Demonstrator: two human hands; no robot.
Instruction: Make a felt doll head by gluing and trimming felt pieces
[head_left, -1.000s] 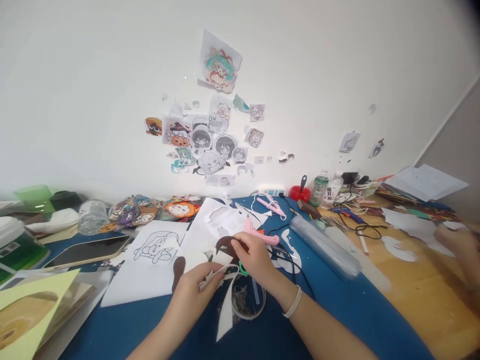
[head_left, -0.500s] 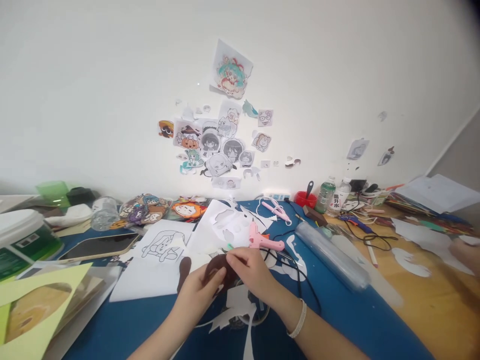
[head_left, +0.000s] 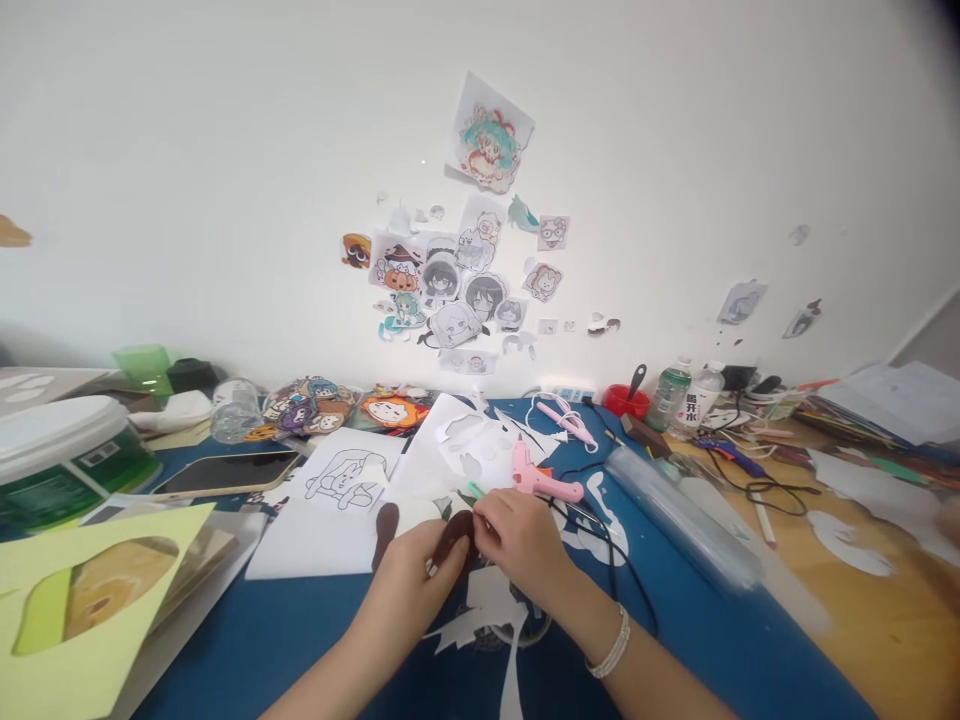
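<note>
At near centre, the left hand (head_left: pixel 420 565) has let go of white scrap (head_left: pixel 489 596), so it and the right hand (head_left: pixel 521 535) both pinch brown paper (head_left: pixel 454 534).

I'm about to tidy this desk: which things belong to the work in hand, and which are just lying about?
In hand:
- brown piece, held between left hand and right hand
- probably the pink glue gun, untouched but close

Apparently just lying about:
- phone
- green-and-white tub
- red bowl
- green-labelled bottle
</note>
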